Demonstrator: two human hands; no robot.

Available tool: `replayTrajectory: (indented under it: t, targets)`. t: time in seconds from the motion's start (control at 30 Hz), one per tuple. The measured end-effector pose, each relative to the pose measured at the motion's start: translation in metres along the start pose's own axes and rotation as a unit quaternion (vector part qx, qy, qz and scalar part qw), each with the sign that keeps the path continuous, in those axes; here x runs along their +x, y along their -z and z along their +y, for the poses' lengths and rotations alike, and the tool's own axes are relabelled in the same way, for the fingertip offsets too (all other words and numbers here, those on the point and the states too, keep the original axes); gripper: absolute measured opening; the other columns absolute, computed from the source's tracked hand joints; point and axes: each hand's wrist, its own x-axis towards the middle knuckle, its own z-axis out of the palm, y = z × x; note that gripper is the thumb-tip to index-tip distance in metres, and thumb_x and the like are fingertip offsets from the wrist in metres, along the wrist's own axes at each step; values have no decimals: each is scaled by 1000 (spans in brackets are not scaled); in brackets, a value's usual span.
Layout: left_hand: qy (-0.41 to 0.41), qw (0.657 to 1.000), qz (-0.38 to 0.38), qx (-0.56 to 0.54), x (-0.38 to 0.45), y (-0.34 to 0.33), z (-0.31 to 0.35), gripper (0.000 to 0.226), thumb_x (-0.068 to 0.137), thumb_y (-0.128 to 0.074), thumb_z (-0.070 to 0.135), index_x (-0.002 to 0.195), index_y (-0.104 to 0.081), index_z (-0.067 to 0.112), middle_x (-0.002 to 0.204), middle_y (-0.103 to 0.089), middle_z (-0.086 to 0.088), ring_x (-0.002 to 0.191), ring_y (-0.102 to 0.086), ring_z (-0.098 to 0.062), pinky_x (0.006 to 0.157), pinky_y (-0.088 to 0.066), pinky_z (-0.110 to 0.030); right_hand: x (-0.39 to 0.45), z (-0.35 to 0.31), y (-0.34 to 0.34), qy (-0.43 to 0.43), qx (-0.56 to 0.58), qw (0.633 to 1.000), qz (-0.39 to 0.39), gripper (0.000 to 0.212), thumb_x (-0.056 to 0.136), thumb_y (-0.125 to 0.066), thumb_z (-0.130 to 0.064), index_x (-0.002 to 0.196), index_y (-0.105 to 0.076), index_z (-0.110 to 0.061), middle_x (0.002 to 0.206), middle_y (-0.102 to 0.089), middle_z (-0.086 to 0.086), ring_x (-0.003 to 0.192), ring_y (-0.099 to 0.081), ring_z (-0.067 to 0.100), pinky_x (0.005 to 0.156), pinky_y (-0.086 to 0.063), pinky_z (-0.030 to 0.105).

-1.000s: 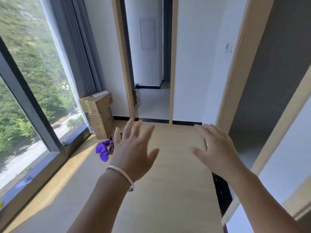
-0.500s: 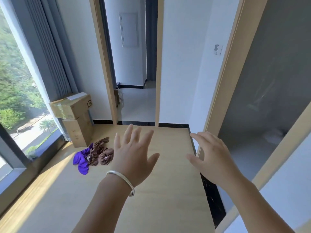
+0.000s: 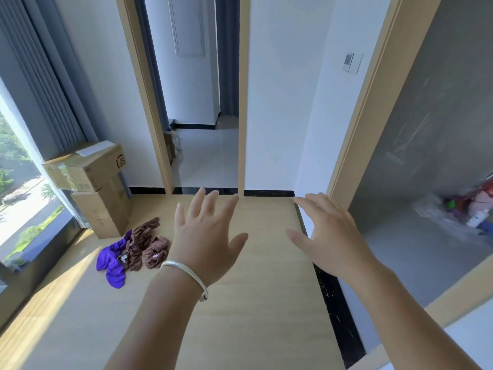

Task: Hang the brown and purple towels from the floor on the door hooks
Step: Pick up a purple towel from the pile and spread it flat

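The brown towel [image 3: 145, 247] and purple towel [image 3: 112, 263] lie bunched on the floor [image 3: 253, 303] beside the boxes [image 3: 96, 188]. They now show fully and nearer than a second ago, so the person approaches; left hand [image 3: 208, 236] and right hand [image 3: 330, 236] remain spread, holding nothing.

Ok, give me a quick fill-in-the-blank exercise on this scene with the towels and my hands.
1. The purple towel and brown towel lie crumpled on the ____.
2. Both lie beside two stacked ____ boxes.
3. The left hand wears a silver ____.
4. The right hand holds ____.

Missing: floor; cardboard; bracelet; nothing
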Motion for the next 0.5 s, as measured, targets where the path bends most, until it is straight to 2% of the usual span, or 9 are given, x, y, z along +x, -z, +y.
replayTrajectory:
  t: [0.27, 0.5]
  targets:
    - [10, 1000, 1, 2, 92, -39, 22, 69, 92, -38, 61, 149, -5, 39, 160, -8, 2, 148, 7, -21, 118, -1, -52, 71, 63, -17, -28, 18, 999, 0, 63, 88, -52, -54, 145, -33, -35, 151, -29, -11, 145, -13, 12, 118, -16, 45]
    - [39, 998, 39, 13, 199, -63, 53, 69, 90, -37, 66, 148, -13, 37, 157, -20, 2, 148, -3, -21, 118, -7, -50, 168, 141, -12, -24, 25, 999, -7, 64, 88, -52, -56, 145, -34, -33, 153, -28, -7, 146, -9, 15, 119, -14, 43]
